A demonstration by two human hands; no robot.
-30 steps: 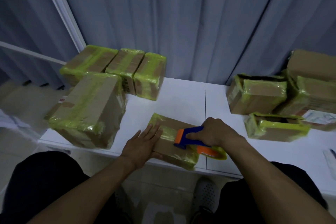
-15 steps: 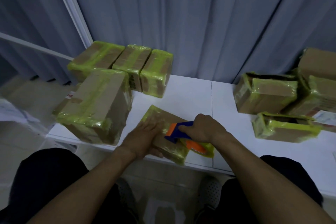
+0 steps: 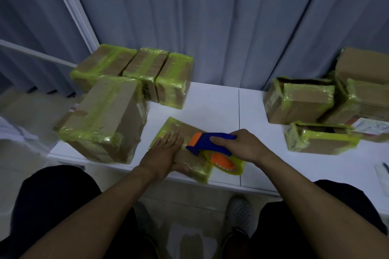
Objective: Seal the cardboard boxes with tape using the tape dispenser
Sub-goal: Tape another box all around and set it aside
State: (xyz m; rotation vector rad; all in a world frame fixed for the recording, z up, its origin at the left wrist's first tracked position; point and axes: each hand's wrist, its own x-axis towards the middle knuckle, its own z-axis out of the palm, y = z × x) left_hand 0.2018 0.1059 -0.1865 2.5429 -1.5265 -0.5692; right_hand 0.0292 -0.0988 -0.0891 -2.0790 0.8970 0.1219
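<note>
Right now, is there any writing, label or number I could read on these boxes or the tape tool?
Nothing here reads clearly.
Dark print on a back box: too blurred.
Red mark on the far-left label: too small.
Paper by the right boxes: blurred.
Tape dispenser: no text shows.

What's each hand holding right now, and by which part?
The right hand grips the tape dispenser by its blue handle. The left hand holds nothing; it presses flat on the taped cardboard box.
</note>
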